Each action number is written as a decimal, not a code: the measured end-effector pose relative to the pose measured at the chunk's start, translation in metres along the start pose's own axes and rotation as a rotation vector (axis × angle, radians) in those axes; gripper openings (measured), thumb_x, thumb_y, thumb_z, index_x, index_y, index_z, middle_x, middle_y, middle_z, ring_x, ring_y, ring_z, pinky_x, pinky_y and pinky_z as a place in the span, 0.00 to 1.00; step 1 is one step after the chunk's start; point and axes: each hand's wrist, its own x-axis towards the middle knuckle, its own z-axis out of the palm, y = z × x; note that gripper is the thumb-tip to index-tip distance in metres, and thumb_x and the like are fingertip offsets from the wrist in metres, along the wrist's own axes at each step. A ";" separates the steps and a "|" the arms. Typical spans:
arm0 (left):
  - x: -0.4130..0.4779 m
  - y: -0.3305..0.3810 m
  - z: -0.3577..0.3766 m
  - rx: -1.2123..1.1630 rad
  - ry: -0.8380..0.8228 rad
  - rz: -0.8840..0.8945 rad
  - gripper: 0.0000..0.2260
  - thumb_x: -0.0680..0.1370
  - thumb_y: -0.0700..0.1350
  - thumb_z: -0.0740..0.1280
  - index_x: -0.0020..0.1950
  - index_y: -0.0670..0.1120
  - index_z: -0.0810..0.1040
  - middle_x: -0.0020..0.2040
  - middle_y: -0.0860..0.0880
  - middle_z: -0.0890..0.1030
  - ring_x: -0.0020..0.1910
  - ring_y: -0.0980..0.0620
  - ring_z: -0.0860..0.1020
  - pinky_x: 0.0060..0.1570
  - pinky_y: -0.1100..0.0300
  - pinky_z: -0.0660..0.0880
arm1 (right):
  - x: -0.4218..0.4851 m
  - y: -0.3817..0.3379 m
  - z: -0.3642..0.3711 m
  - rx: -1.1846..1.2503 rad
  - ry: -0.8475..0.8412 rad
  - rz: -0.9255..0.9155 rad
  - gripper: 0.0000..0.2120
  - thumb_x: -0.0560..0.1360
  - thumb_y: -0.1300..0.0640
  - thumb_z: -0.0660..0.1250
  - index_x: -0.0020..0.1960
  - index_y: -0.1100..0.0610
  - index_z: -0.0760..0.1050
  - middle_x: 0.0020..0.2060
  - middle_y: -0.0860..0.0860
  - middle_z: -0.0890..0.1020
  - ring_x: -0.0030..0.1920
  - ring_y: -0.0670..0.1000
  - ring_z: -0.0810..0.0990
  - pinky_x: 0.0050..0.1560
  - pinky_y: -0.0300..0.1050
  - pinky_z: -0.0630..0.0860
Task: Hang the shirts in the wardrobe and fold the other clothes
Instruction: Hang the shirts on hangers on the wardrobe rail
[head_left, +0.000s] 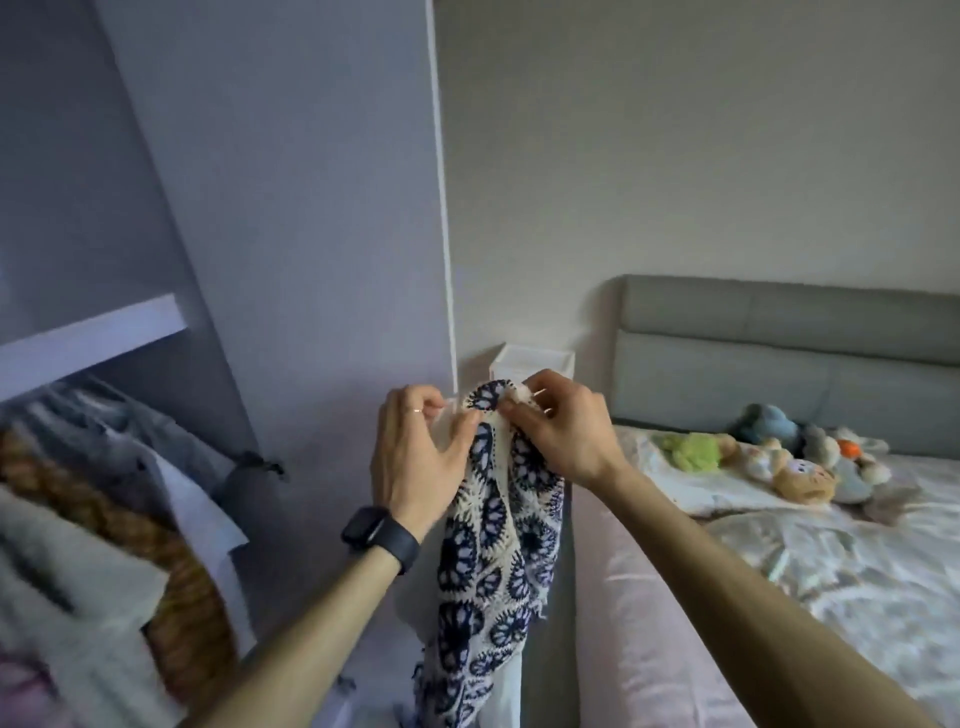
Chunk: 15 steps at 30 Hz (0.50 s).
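A navy-and-white patterned shirt hangs down in front of me, between the wardrobe and the bed. My left hand, with a ring and a black wristwatch, pinches a thin white piece at the shirt's top, possibly a hanger. My right hand pinches the white top edge of the shirt near its collar. The open wardrobe stands at the left, with several garments hanging below a white shelf.
A bed with pale rumpled bedding fills the right, with a grey padded headboard. Several soft toys lie near the headboard. A small white nightstand stands behind my hands. A brown braided item hangs at the left.
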 end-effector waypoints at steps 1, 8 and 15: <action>-0.027 -0.012 -0.011 0.080 0.067 0.079 0.13 0.75 0.55 0.72 0.46 0.49 0.72 0.41 0.54 0.73 0.41 0.51 0.73 0.38 0.58 0.71 | -0.002 -0.008 0.014 0.015 -0.027 0.002 0.10 0.76 0.44 0.72 0.47 0.50 0.79 0.41 0.46 0.84 0.41 0.45 0.81 0.37 0.33 0.70; -0.144 -0.069 -0.041 0.328 -0.244 -0.255 0.20 0.75 0.71 0.61 0.51 0.55 0.71 0.40 0.55 0.80 0.38 0.51 0.78 0.31 0.59 0.70 | -0.038 -0.046 0.088 0.126 -0.171 0.030 0.13 0.74 0.43 0.74 0.42 0.51 0.75 0.34 0.46 0.83 0.33 0.43 0.80 0.33 0.38 0.74; -0.165 -0.121 -0.082 0.472 -0.245 -0.297 0.14 0.77 0.56 0.67 0.55 0.48 0.77 0.46 0.48 0.81 0.43 0.44 0.79 0.34 0.56 0.72 | -0.071 -0.032 0.108 0.276 -0.195 0.076 0.14 0.75 0.46 0.74 0.44 0.55 0.75 0.33 0.49 0.84 0.30 0.48 0.78 0.32 0.48 0.74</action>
